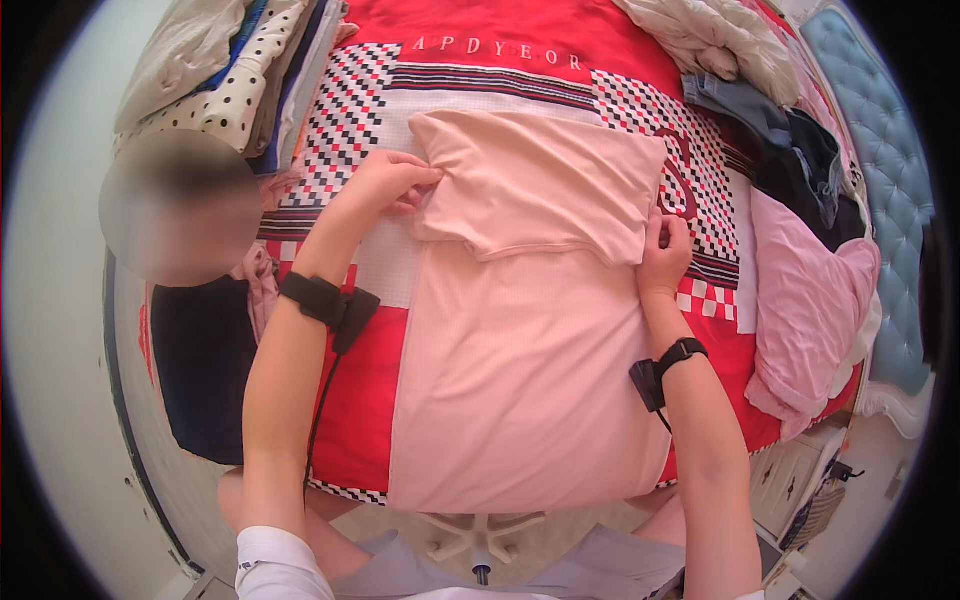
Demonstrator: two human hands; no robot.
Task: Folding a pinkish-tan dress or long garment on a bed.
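Note:
A pale pink garment [530,370] of smooth cloth lies lengthwise on the bed, its near end hanging at the bed's front edge. Its far part is folded back over itself into a wide, slightly wrinkled flap [550,180]. My left hand [395,183] pinches the flap's left side between thumb and fingers. At the right side, near the flap's lower corner, my right hand [665,250] has its fingers curled closed on the cloth. Whether the garment is a dress or a long top, I cannot tell.
A red bedspread [355,400] with checkered panels lies underneath. Clothes in a pile [225,75] sit at the far left, beside a person [180,210] with a blurred head. On the right lie dark jeans [765,120], a pink cloth [810,300] and a blue tufted headboard [875,190].

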